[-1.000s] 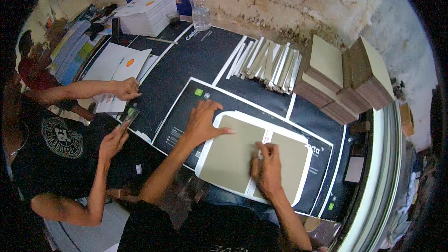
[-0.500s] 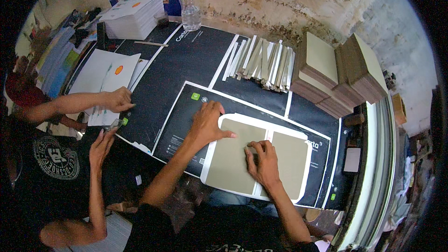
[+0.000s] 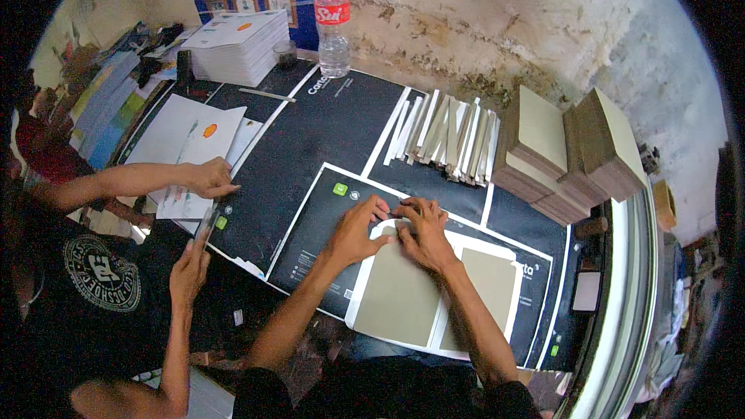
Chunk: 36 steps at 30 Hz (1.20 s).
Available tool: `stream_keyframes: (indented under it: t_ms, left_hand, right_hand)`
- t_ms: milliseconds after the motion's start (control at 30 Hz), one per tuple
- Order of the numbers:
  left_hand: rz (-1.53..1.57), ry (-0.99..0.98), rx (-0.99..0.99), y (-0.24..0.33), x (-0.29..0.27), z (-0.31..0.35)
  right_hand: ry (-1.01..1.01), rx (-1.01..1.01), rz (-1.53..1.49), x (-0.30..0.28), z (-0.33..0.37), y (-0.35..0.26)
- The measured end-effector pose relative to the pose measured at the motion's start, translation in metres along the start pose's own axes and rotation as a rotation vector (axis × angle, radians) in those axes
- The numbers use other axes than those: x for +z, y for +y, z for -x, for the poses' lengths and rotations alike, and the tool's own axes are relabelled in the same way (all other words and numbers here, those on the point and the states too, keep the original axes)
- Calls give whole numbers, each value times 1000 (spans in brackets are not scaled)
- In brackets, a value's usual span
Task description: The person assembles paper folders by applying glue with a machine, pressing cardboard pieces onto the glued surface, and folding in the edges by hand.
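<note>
Both hands, left hand (image 3: 358,229) and right hand (image 3: 423,233), are pressing open-fingered, grasping nothing, along the top edge of the white paper sheet (image 3: 372,314) carrying two grey-green rectangular boards (image 3: 396,299), likely folding that margin over; smoothing rightward probably comes next.

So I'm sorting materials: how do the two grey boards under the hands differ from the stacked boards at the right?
The two grey boards lie flat, side by side, in a single layer on a white sheet; the stacked boards are piled many deep in several leaning stacks. Both hands touch the flat pair, none the stacks. Both are grey-green rectangles.
</note>
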<state>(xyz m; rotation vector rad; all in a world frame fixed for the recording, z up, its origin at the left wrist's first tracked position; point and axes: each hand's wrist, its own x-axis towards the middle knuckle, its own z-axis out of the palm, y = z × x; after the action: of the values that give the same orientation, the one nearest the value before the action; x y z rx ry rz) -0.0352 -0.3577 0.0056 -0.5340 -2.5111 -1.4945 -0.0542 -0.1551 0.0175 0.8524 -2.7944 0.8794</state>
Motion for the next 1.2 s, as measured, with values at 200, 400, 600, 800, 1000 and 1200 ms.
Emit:
stream_keyframes:
  t_ms: [200,400,600,800,1000,1200]
  left_hand:
    - [171,4,-127,-22,2,-5]
    - [74,-12,-121,-13,-1,1]
    - [111,27,-119,-6,-3,3]
    - [90,-18,-149,-13,-1,7]
    - [83,-103,-200,-16,-17,12]
    - [84,-50,-197,-6,-11,13]
  right_hand:
    - [51,-28,-85,11,-2,2]
    - [69,-75,-40,16,2,2]
    - [65,-91,85,13,2,-2]
    - [106,-94,21,14,3,-2]
    - [97,-191,41,14,7,-4]
    - [153,-240,21,12,6,-5]
